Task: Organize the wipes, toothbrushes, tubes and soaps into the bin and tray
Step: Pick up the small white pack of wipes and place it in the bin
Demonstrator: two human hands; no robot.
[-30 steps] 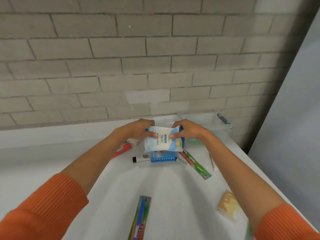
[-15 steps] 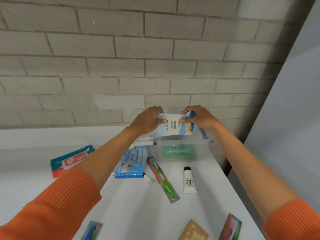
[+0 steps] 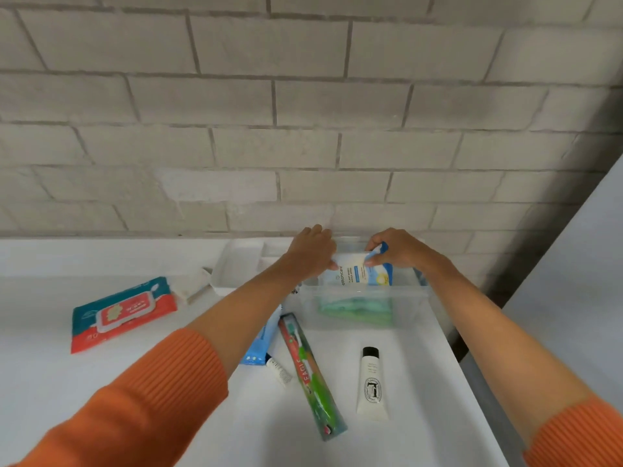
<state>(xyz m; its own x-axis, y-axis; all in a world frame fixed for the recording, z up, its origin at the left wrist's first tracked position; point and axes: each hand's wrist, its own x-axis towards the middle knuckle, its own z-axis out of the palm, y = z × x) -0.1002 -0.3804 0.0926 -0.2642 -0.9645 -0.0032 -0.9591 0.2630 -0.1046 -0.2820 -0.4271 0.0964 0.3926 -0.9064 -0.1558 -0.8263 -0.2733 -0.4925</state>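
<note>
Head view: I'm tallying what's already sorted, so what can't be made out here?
- Clear bin: the green pack inside is blurred by its wall.
- White tray: the left hand and forearm cover its right part.
- Blue wipes pack: mostly under the left forearm.
- Small tube: print too small.
- Held wipes pack: the right hand hides its top.

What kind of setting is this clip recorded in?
Probably a bathroom-style counter or a staged sorting station: a white table against a pale brick wall, with a clear bin and toiletries such as a toothbrush pack.
</note>
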